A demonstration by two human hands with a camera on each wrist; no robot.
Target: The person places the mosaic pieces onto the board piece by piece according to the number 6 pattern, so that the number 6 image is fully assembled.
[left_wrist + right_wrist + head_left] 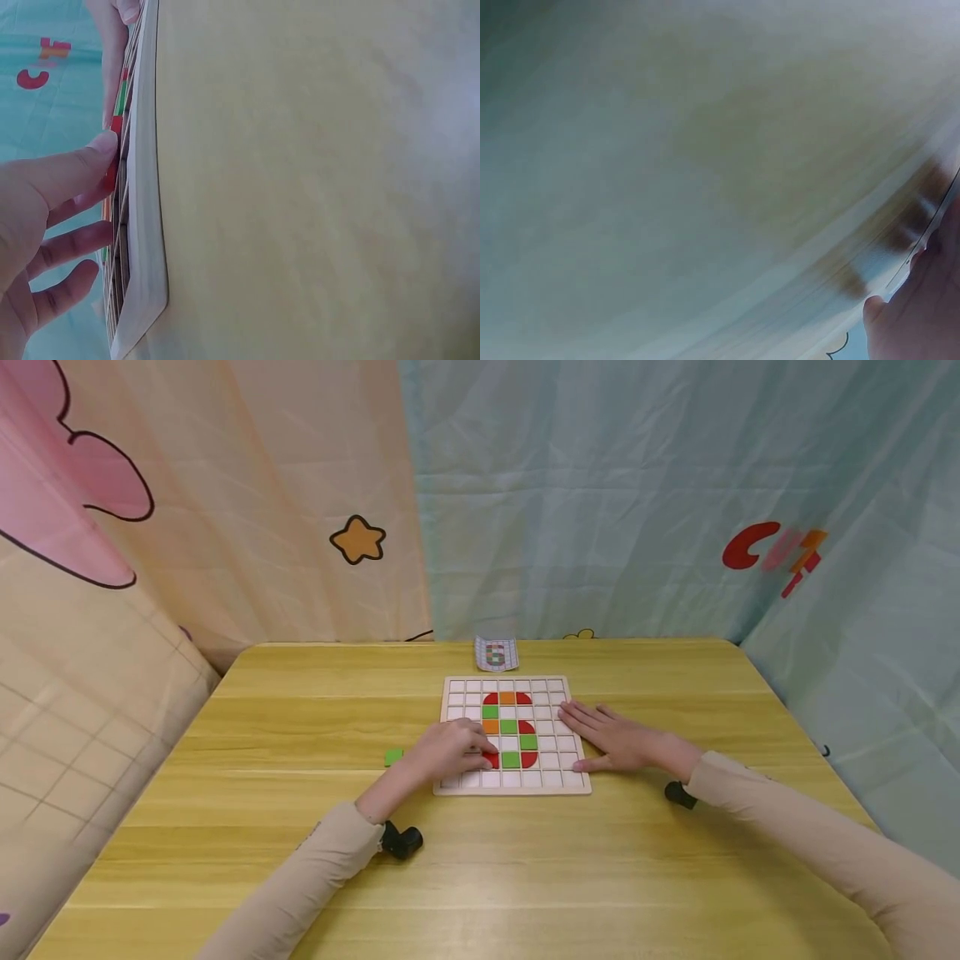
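A white grid board (555,781) lies on the table, with red, orange and green tiles set in its middle squares. My left hand (448,749) reaches over the board's left side. Its thumb and forefinger pinch a red tile (492,760) with a rounded corner, at the lower left of the pattern; in the left wrist view the thumb lies against the red tile (112,174) while other fingers spread above the grid. On the board's right edge rests my right hand (617,739), fingers straight. The right wrist view shows only part of the right hand (915,315).
A loose green tile (393,757) lies left of the board. Behind the board sits a small pattern card (496,654) with a coloured grid design. The wooden table (480,877) ends at hanging curtains (600,510).
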